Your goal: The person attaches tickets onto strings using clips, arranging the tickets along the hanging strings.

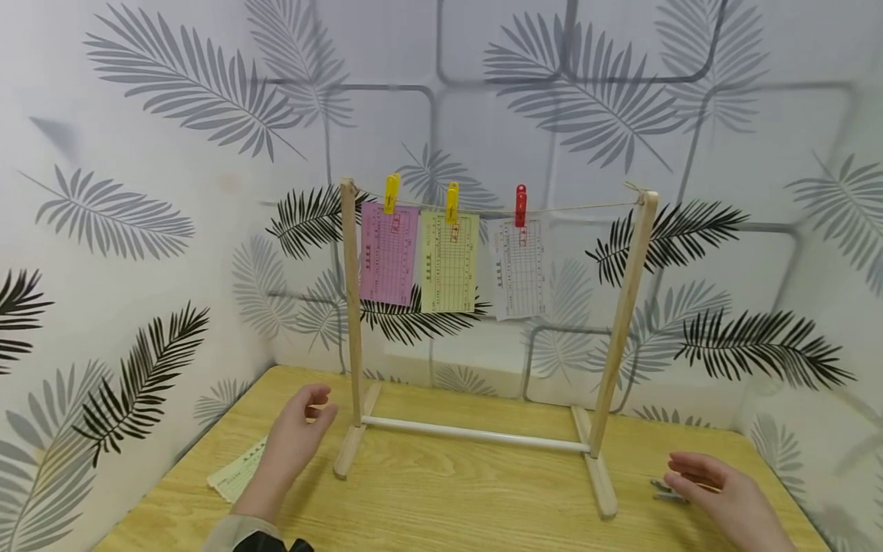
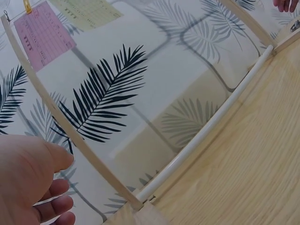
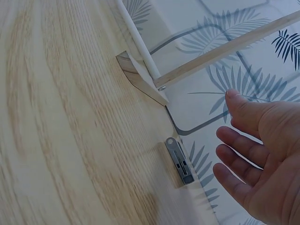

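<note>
My left hand [image 1: 297, 433] hovers beside the rack's left post, fingers loosely bent and holding nothing. Partly behind that forearm lie pale green printed slips [image 1: 237, 474]. My right hand [image 1: 727, 494] is held above a grey clothespin [image 3: 179, 161] on the table, its fingers relaxed and bare. From the rack's string [image 1: 586, 207] hang a pink slip [image 1: 388, 257], a yellow-green slip [image 1: 448, 264] and a white slip [image 1: 519, 276]. One yellow clothespin [image 1: 391, 195] pinches the pink slip, a second yellow clothespin [image 1: 451, 203] the yellow-green one, and a red clothespin [image 1: 520, 205] the white one.
The wooden rack has a left post [image 1: 352, 322], a right post [image 1: 624, 322] and a white crossbar [image 1: 476, 435] low between them. Its feet stand on a wood-grain table [image 1: 448, 498]. Behind rises a wall covering [image 1: 386, 46] with leaf patterns.
</note>
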`<state>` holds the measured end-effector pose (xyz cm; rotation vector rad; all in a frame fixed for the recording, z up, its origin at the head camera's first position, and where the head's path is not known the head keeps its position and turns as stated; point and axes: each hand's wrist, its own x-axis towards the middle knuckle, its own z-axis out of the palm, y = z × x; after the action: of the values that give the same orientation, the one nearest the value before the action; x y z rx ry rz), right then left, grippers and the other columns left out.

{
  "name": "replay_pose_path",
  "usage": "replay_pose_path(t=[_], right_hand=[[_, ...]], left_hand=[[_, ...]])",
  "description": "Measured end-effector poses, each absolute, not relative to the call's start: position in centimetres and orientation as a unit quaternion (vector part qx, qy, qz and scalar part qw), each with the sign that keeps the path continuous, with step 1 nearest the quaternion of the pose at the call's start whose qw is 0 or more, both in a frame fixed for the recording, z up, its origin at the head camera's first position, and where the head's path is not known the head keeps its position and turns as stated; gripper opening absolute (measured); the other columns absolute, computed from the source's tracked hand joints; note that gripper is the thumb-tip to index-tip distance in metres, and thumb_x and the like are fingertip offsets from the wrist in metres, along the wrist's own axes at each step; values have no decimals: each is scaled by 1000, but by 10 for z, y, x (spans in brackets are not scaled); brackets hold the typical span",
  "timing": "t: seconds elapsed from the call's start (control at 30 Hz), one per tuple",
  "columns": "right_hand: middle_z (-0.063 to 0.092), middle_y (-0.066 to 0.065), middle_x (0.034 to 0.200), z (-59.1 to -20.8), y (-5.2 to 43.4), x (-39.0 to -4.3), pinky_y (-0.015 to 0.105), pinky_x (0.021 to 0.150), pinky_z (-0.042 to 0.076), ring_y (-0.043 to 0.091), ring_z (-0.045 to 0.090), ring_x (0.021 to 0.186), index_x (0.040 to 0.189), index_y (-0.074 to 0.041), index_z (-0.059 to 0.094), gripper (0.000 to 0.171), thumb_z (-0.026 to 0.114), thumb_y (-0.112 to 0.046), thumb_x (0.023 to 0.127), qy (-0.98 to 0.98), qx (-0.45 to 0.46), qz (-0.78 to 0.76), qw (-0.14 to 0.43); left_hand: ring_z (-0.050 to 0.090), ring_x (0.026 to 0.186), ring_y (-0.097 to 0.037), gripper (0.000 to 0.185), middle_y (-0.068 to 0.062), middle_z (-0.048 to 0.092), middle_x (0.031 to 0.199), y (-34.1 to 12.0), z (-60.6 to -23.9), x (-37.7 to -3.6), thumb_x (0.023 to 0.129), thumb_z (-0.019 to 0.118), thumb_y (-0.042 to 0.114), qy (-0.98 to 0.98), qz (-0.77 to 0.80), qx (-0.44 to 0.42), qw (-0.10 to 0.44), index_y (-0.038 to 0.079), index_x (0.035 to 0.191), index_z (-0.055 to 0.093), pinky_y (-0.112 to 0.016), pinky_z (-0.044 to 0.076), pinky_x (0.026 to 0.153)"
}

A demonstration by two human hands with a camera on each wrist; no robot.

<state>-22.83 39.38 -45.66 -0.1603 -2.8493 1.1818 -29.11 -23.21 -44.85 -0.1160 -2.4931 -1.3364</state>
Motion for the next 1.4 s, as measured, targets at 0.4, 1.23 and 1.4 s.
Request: replay_pose_path(t=[0.4, 1.23, 1.4], right_hand=[[70, 25, 141, -464, 401, -230, 57, 104, 56, 49, 62, 133, 148, 8, 61, 71, 71, -50, 108, -931, -52, 360, 35], [55, 34, 155, -479, 410, -234, 62, 105, 53, 57, 52, 140, 155, 9, 53, 84, 73, -55, 106, -928, -54, 368, -8], [51, 34, 159, -481, 413, -235, 65, 107, 51, 59, 48, 143, 158, 9, 49, 86, 72, -55, 106, -929, -44, 368, -17]], left_hand=[[63, 124, -51, 47, -33, 63, 142, -254, -458, -295, 109, 70, 16, -917, -358, -33, 176, -6, 149, 59, -65, 54, 99], [39, 137, -69, 65, -38, 47, 154, -293, -468, -294, 108, 69, 41, -952, -271, 84, 118, 2, 157, 51, -83, 38, 98], [35, 138, -69, 74, -38, 43, 156, -302, -475, -297, 106, 71, 47, -950, -273, 98, 113, 3, 160, 47, -84, 35, 100]])
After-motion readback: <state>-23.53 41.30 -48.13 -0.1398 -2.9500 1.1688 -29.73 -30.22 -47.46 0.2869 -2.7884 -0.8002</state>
